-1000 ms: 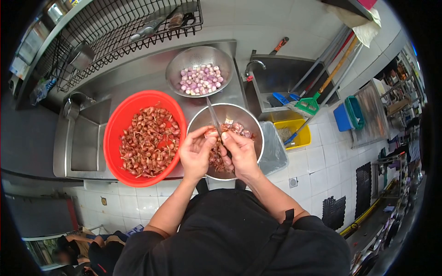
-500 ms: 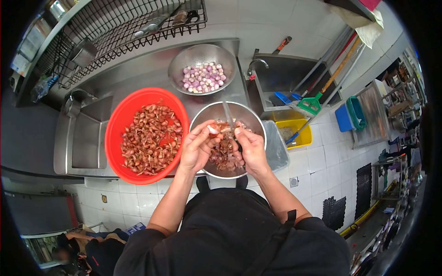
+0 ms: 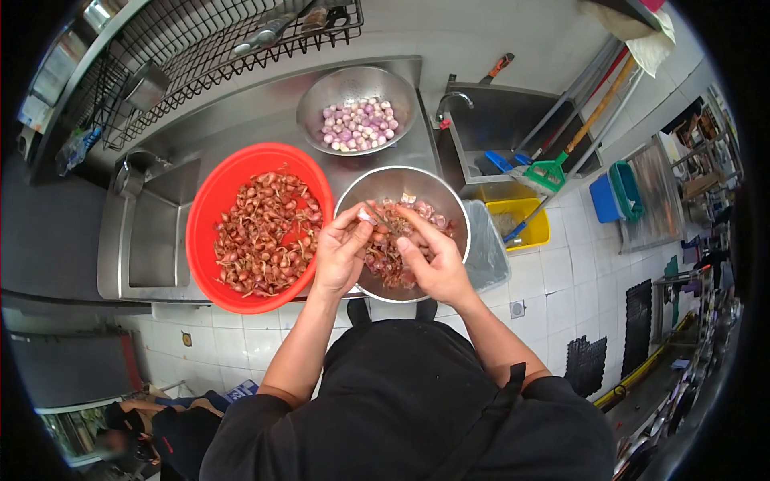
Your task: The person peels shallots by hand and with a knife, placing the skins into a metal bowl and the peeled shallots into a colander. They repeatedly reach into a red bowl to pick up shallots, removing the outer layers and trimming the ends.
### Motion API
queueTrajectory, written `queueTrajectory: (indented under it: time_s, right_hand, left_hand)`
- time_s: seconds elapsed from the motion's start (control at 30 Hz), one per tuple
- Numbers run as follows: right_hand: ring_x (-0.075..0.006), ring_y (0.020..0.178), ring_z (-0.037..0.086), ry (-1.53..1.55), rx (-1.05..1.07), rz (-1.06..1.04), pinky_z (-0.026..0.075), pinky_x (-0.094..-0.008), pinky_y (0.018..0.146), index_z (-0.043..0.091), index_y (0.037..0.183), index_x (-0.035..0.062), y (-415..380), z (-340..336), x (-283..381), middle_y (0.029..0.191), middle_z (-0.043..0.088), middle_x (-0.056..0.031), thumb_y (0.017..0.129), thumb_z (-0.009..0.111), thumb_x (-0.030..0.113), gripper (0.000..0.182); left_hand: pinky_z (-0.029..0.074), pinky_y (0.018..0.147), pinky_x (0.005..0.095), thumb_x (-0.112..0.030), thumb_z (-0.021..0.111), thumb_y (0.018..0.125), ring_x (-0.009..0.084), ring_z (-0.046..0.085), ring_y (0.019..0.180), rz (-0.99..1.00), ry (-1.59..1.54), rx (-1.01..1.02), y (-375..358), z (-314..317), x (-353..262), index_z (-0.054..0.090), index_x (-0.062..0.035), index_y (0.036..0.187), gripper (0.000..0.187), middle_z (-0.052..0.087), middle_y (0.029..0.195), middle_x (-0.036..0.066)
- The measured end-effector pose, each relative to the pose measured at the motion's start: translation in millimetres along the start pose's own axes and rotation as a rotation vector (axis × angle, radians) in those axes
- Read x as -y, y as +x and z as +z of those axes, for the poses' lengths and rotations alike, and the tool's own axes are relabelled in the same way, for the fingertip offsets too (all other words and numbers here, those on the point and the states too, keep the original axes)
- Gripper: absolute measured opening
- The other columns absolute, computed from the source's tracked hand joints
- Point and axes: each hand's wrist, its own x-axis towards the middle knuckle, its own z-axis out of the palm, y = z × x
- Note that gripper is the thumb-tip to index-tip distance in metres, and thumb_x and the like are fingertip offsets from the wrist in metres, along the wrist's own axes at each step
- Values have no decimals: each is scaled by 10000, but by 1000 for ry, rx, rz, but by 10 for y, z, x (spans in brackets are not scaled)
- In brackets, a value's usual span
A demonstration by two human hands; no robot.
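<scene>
My left hand pinches a partly peeled shallot, its pale flesh showing, over the left side of a steel bowl. Opposite it, my right hand has its thumb and index finger bent around a small knife; the blade is blurred and the handle mostly hidden. Inside the bowl lie shallot skins and several shallots. A red tub full of unpeeled shallots stands left of my left hand. Peeled shallots rest in a steel colander behind the bowl.
A sink is at the counter's left end, another basin at the back right. A wire rack hangs above. Right of the bowl are a clear plastic bin, a yellow bucket and a green brush. Another person is at lower left.
The knife blade has tipped down from pointing away over the bowl and shows less clearly. My right hand's fingers have spread and turned toward the left hand. The view has shifted slightly.
</scene>
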Motion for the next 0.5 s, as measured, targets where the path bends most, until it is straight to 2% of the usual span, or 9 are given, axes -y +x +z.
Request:
queueTrajectory:
  time_s: [0.03, 0.07, 0.13, 0.17, 0.3, 0.4, 0.47, 0.5]
  right_hand:
    - [-117, 967, 638, 14, -14, -71, 488, -261, 865, 461, 1411, -34, 28, 69, 2, 1103, 686, -106, 969, 568, 86, 471]
    - [-117, 967, 638, 13, -20, -73, 488, -261, 865, 461, 1411, -34, 53, 102, 0, 1103, 686, -106, 969, 568, 86, 471]
    - [-182, 1144, 613, -101, -25, -249, 453, -299, 983, 500, 1381, -37, 92, 138, -11, 1276, 633, -169, 962, 564, 70, 438]
    - [-208, 1164, 609, -133, -61, -268, 445, -319, 1005, 552, 1330, -48, 87, 162, 9, 1266, 641, -180, 957, 563, 64, 389]
    - [-200, 1155, 613, -238, -77, -326, 453, -309, 992, 576, 1306, -49, 73, 157, 13, 1231, 662, -172, 967, 562, 73, 360]
    - [-186, 1103, 634, -86, -89, -260, 474, -301, 956, 587, 1296, -44, 92, 118, 24, 1180, 686, -158, 982, 557, 88, 342]
    - [-166, 1070, 635, 131, -113, 217, 475, -284, 941, 587, 1294, -48, 95, 34, 87, 1158, 692, -138, 994, 552, 104, 338]
    - [-159, 1067, 624, 148, -136, 257, 465, -270, 947, 579, 1296, -61, 115, 5, 113, 1160, 685, -126, 996, 550, 111, 347]
  left_hand:
    - [528, 849, 274, -68, 582, 979, 157, 645, 986, -4, 1, 6, -6, 11, 12, 552, 40, 1289, 330, 636, 1220, 128]
    - [528, 854, 283, -71, 590, 976, 153, 642, 993, 22, 55, -3, -17, 25, 26, 554, 41, 1287, 333, 640, 1207, 122]
    - [528, 859, 291, -74, 598, 972, 150, 639, 1000, 48, 106, -9, -25, 47, 54, 556, 42, 1285, 336, 644, 1194, 115]
    - [526, 865, 293, -74, 599, 972, 149, 636, 1008, 69, 102, -23, -30, 52, 66, 557, 42, 1285, 336, 645, 1182, 107]
    - [522, 872, 292, -76, 601, 972, 149, 632, 1022, 118, 113, -31, -82, 157, -4, 555, 37, 1292, 342, 644, 1161, 95]
    - [518, 876, 289, -70, 597, 972, 159, 635, 1023, 27, 95, 11, -63, 98, -61, 547, 32, 1307, 353, 646, 1183, 113]
    - [517, 878, 288, -66, 596, 972, 161, 636, 1021, 4, 78, 46, -65, 96, -159, 544, 34, 1312, 358, 649, 1183, 115]
    - [515, 880, 287, -63, 595, 971, 163, 636, 1019, -22, 60, 84, -65, 104, -196, 540, 36, 1316, 363, 652, 1183, 117]
